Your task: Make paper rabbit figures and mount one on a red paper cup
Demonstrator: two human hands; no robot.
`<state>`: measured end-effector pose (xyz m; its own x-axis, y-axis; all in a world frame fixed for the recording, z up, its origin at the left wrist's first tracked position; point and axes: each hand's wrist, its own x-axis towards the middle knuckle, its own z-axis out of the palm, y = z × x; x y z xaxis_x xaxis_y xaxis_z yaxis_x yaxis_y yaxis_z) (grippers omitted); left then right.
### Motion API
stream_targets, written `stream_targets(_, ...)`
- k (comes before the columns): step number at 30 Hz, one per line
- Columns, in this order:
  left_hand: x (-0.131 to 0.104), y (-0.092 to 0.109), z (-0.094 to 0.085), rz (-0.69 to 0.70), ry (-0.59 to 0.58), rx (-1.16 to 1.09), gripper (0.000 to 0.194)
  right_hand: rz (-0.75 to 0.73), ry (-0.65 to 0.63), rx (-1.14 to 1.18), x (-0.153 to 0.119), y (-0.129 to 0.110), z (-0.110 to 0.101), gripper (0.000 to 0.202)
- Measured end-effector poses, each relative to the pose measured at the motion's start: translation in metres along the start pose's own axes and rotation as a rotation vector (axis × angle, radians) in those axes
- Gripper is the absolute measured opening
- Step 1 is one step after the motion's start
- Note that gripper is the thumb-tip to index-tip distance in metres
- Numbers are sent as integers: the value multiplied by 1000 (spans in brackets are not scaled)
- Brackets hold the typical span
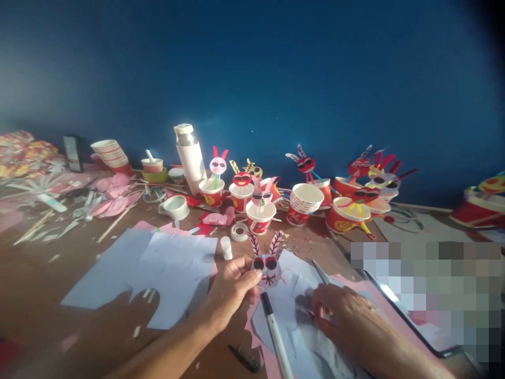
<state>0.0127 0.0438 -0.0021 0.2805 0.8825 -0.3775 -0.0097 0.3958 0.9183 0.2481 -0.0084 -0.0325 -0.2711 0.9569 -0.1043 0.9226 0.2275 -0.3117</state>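
Observation:
My left hand (232,284) pinches the edge of a small paper bunny face (270,278) between thumb and fingers. The face is pale pink, with two dark red-rimmed eyes, a drawn mouth and two leaf-patterned ears. Just below it lies a white marker (278,339) with a black cap. My right hand (347,313) rests over white paper sheets (292,273), its fingers curled inward. Whatever those fingers may hold is hidden. A thin grey tool (320,271) pokes out beyond the right knuckles; whether the hand touches it I cannot tell.
Several paper cups with stick faces, including a front cup (261,217), line the back by the blue wall. A white flask (192,166), a mug (174,208) and a tape roll (239,231) stand left of centre. A phone-like device (418,321) lies right.

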Motion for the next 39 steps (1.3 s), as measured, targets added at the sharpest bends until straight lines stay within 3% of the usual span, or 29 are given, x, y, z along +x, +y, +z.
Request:
stream_targets(3,2,-3,-2,14,-17,-42,18,3,-14,-33,1,-2,2,18)
stream_targets(5,3,-5,-4,-3,-77,-197,15,1,-36,-43,2,-6,0,21)
stream_targets(7,4,-6,-6,-31,-257,-445,14,-5,-43,-46,2,-9,-1,21)
stream_targets(11,-2,0,-8,-31,-755,-821,18,-45,19,-42,1,-7,3,18)
stream_targets(14,-10,6,-6,9,-867,-912,29,-132,72,4,3,-2,11,15)
stream_targets(18,-11,8,-5,53,-813,-936,30,-155,60,53,7,-2,13,16)
stream_targets(22,-2,2,-8,50,-727,-818,21,-70,15,102,6,-9,-3,17)
stream_targets(24,3,-2,-8,33,-599,-652,16,-4,-26,126,5,-12,-15,16)
stream_targets(27,9,-3,-2,-38,-282,-332,14,55,-45,206,4,-14,-32,16)
stream_targets(29,14,0,5,-58,-186,-121,15,63,-25,267,3,-13,-40,15)
stream_targets(33,32,7,25,31,-144,233,17,44,43,362,-1,-10,-50,13)
stream_targets(39,67,0,52,32,-121,364,15,0,108,432,-7,-9,-57,14)
